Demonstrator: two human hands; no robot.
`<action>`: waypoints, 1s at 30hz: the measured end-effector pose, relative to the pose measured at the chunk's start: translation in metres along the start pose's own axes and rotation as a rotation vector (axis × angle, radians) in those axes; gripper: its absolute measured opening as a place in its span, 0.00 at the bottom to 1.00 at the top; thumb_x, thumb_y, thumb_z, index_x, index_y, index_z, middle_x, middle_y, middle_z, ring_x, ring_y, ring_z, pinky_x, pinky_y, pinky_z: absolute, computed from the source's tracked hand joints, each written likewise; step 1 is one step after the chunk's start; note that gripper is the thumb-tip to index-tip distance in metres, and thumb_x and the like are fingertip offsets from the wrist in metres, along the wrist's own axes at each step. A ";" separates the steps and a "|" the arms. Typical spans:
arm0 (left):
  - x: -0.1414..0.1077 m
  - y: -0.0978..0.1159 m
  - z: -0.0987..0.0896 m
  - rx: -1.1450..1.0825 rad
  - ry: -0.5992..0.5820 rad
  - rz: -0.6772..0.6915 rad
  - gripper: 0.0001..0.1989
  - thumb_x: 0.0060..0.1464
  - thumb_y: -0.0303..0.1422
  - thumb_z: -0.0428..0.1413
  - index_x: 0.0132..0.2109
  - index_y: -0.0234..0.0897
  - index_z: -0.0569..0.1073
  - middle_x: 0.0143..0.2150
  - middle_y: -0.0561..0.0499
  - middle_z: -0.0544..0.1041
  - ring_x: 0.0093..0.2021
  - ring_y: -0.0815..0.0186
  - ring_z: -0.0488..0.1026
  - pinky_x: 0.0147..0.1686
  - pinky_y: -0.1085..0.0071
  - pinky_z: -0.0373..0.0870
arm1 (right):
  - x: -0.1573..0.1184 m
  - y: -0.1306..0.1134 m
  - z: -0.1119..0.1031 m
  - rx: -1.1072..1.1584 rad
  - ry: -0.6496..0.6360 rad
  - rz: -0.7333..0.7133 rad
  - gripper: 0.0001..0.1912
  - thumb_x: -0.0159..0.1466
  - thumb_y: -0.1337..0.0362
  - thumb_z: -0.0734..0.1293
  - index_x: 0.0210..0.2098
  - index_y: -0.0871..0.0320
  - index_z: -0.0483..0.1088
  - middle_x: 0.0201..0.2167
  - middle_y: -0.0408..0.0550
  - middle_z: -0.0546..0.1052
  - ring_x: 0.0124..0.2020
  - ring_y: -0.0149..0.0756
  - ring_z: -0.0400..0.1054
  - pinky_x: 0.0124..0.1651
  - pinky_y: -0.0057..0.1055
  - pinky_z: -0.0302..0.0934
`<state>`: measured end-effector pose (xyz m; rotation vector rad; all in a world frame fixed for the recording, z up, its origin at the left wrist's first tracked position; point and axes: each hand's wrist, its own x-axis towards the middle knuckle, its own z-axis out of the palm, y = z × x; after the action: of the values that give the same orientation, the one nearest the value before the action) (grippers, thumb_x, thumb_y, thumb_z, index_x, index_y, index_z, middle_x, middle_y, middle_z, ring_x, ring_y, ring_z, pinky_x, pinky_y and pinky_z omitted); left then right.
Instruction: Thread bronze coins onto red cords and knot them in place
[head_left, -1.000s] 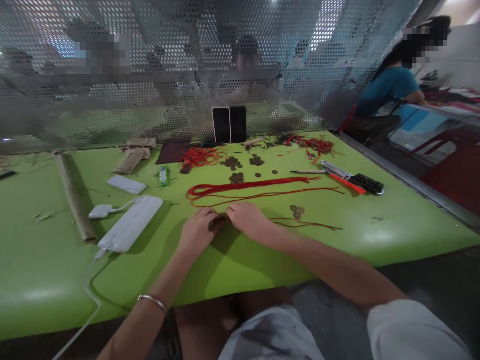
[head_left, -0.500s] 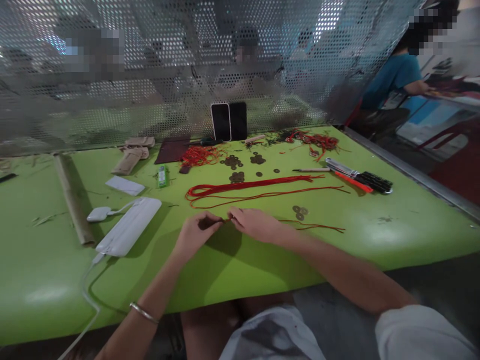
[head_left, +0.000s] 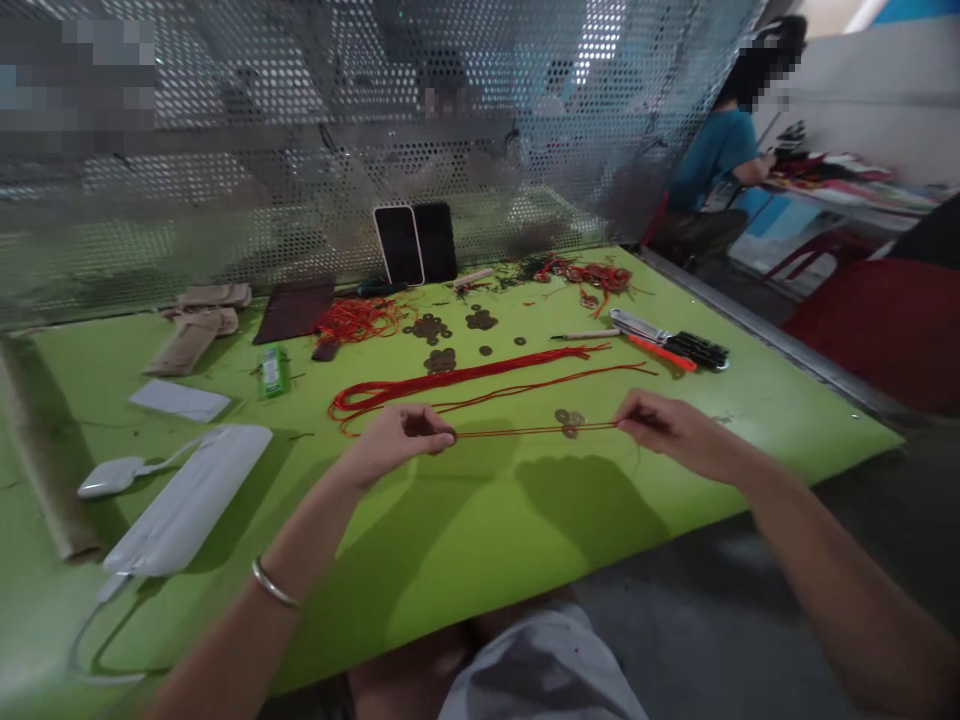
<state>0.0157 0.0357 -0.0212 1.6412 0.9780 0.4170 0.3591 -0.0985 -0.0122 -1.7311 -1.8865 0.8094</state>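
A doubled red cord (head_left: 525,431) is stretched nearly level between my two hands, above the green table. My left hand (head_left: 401,435) pinches one end between thumb and fingers. The other end is pinched in my right hand (head_left: 671,430), off to the right. Below the cord, a few round coins with holes (head_left: 570,418) lie on the table, partly crossed by it. Just behind the hands lies a looped bundle of red cords (head_left: 465,374). Farther back are piles of similar coins (head_left: 429,327).
A white power strip (head_left: 191,500) and a bamboo-like tube (head_left: 49,460) lie at left. Two phones (head_left: 416,245) lean against the perforated metal screen (head_left: 480,160). A box cutter (head_left: 660,350) lies at right, near tangled red cords (head_left: 600,277). A person in blue (head_left: 720,150) sits beyond.
My right hand has moved right, away from my left hand, and the red cord is now drawn out between them. The view has shifted to the right.
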 end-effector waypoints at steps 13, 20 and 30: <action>0.011 -0.024 0.004 0.033 -0.004 0.021 0.12 0.42 0.38 0.64 0.30 0.34 0.74 0.32 0.49 0.79 0.33 0.66 0.75 0.36 0.70 0.72 | -0.020 0.062 -0.047 -0.692 0.168 0.113 0.10 0.63 0.67 0.59 0.41 0.60 0.70 0.44 0.62 0.71 0.45 0.47 0.67 0.48 0.42 0.58; 0.010 -0.023 0.005 0.033 -0.002 0.041 0.11 0.41 0.37 0.64 0.30 0.34 0.74 0.33 0.47 0.80 0.33 0.64 0.75 0.36 0.67 0.72 | 0.054 -0.021 0.011 -0.698 -0.072 -0.137 0.12 0.64 0.61 0.62 0.43 0.57 0.72 0.44 0.51 0.74 0.42 0.40 0.69 0.40 0.32 0.60; 0.010 -0.023 0.007 0.005 -0.006 0.042 0.13 0.41 0.38 0.64 0.31 0.34 0.74 0.33 0.48 0.79 0.32 0.67 0.74 0.35 0.69 0.70 | 0.088 -0.038 0.009 -0.727 -0.300 -0.004 0.07 0.56 0.66 0.67 0.35 0.58 0.75 0.33 0.48 0.78 0.34 0.36 0.70 0.31 0.27 0.55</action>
<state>0.0173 0.0396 -0.0471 1.6689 0.9423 0.4383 0.3161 -0.0134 0.0023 -2.0874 -2.6112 0.4068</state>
